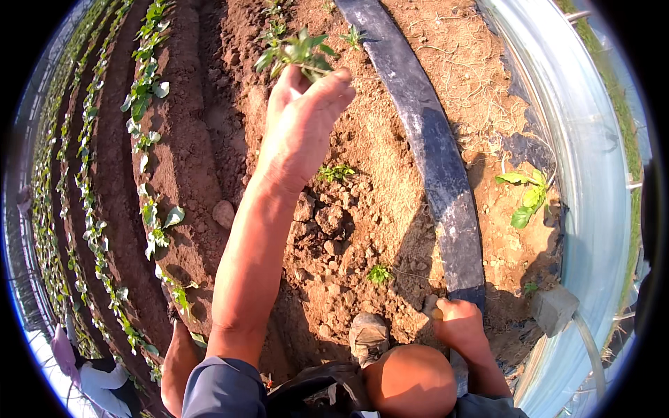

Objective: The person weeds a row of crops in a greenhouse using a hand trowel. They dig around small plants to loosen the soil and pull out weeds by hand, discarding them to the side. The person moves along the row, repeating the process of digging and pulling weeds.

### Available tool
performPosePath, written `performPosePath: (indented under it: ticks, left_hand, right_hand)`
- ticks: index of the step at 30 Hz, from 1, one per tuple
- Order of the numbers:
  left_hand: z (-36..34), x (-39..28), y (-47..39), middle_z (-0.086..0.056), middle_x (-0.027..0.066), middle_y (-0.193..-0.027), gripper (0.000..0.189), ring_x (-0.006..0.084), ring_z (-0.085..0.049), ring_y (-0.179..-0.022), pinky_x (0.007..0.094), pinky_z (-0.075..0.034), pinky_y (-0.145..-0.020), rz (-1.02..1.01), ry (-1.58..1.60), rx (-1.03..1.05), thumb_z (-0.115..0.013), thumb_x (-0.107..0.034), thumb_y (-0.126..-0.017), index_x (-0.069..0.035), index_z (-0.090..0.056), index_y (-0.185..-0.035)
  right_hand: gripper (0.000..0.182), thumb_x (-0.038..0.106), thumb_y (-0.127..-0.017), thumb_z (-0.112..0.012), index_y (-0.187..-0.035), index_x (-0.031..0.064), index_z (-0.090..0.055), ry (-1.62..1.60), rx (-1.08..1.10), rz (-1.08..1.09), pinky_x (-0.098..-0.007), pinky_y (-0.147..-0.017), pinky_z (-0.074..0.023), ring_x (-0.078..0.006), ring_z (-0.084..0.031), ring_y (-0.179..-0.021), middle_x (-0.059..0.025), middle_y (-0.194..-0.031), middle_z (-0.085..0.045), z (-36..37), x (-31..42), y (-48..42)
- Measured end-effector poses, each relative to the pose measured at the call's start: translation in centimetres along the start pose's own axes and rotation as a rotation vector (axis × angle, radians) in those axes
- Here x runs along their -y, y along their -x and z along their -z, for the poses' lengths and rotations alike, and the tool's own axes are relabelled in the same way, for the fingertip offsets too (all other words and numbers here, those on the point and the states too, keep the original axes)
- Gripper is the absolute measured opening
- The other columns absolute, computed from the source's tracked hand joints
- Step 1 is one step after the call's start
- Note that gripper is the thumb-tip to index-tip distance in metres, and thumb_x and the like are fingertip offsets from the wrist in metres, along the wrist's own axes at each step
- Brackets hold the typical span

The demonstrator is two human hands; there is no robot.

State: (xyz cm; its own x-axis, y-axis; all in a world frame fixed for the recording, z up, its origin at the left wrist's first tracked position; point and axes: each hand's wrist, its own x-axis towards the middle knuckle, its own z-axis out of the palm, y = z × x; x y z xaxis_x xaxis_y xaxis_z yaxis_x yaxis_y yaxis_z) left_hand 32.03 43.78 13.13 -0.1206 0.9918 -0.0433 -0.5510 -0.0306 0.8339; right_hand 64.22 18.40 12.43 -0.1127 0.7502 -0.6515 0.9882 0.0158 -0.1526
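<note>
My left hand is raised over the soil at the upper middle, its fingers closed on an uprooted leafy green plant. The plant's leaves are slightly blurred. Low on the right, my right hand is closed around a small hand tool. Only a yellowish bit of its handle and a dull end show; the rest is hidden by the fist. Between the hands lies broken, cloddy soil with a small green weed near my shoe. Another low weed grows just below my left wrist.
A flat black plastic strip runs along the soil to the right. Beyond it are a leafy plant, a concrete block and clear plastic sheeting. Seedling rows lie left. Another person is at the lower left.
</note>
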Motion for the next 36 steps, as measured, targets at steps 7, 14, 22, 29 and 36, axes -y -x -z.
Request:
performPosePath:
  ticks: [7,14,22,29,36]
  left_hand:
    - [-7.0,-12.7,4.0,-0.065,0.0221,-0.121,0.056,0.0302,-0.066,-0.106,0.0425,-0.052,-0.094,-0.287,-1.026,0.576,-0.067,-0.016,-0.086,-0.005,-0.053,-0.138]
    - [15.2,-14.5,18.2,-0.062,0.0209,-0.133,0.056,0.0345,-0.062,-0.119,0.0410,-0.049,-0.103,0.552,-1.697,0.630,-0.068,-0.010,-0.085,-0.008,-0.056,-0.140]
    - [20.0,-18.8,35.5,-0.068,0.0198,-0.111,0.056,0.0366,-0.065,-0.103,0.0399,-0.051,-0.091,0.747,-1.679,0.047,-0.068,-0.006,-0.079,-0.002,-0.059,-0.134]
    - [19.1,-19.3,35.4,-0.069,0.0151,-0.121,0.057,0.0377,-0.059,-0.113,0.0422,-0.046,-0.102,0.730,-1.609,0.099,-0.072,-0.017,-0.080,-0.009,-0.060,-0.135]
    - [21.4,-21.1,37.2,-0.066,0.0151,-0.122,0.052,0.0341,-0.061,-0.114,0.0398,-0.051,-0.096,0.806,-1.624,0.026,-0.071,-0.009,-0.079,-0.005,-0.061,-0.130]
  right_hand:
    - [0.019,0.016,-0.076,-0.066,-0.093,0.0095,-0.071,-0.056,-0.098,0.119,-0.0492,-0.071,-0.0558,-0.0421,-0.068,-0.077,-0.0208,-0.082,-0.069,-0.3,1.7,0.4]
    - [0.024,0.010,-0.076,-0.068,-0.099,0.0096,-0.073,0.054,0.025,0.049,-0.0495,-0.075,-0.0547,-0.0431,-0.068,-0.084,-0.0219,-0.086,-0.069,2.7,1.5,2.1]
    - [0.044,-0.004,-0.072,-0.059,-0.113,0.0048,-0.071,-0.023,-0.171,0.251,-0.0447,-0.080,-0.0539,-0.0407,-0.066,-0.090,-0.0201,-0.097,-0.069,9.9,8.2,1.5]
    - [0.044,-0.003,-0.077,-0.061,-0.120,0.0052,-0.069,-0.006,-0.325,0.639,-0.0450,-0.079,-0.0536,-0.0396,-0.065,-0.084,-0.0205,-0.093,-0.066,8.6,19.6,-11.4]
    - [0.028,0.001,-0.086,-0.057,-0.108,-0.0022,-0.074,0.179,-0.312,0.817,-0.0429,-0.062,-0.0576,-0.0303,-0.072,-0.063,-0.0258,-0.075,-0.070,11.0,33.6,-24.7]
